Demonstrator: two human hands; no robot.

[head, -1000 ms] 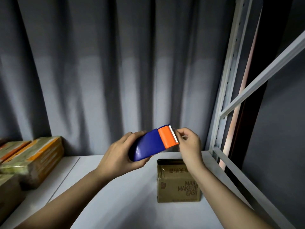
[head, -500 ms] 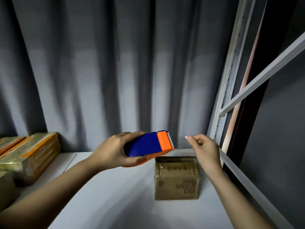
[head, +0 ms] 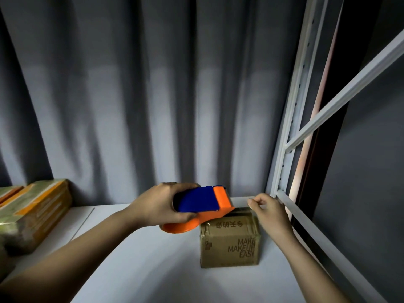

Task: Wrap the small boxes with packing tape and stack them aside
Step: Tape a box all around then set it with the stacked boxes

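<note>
Both hands have come down toward the shelf since a second ago, and the right hand (head: 270, 212) has drawn away from the cutter edge it was touching. Now the left hand (head: 161, 205) grips the blue and orange tape dispenser (head: 200, 207), its orange nose just over the top far edge of the small cardboard box (head: 229, 241). At about 3 o'clock from the dispenser, the right hand hovers over the box's far right corner, thumb and forefinger pinched together, probably on a strip of clear tape, though none is plainly visible. That box stands on the white shelf (head: 135, 270) near the metal rack upright (head: 288, 127). Well apart, at 9 o'clock, lie wrapped boxes (head: 37, 213).
</note>
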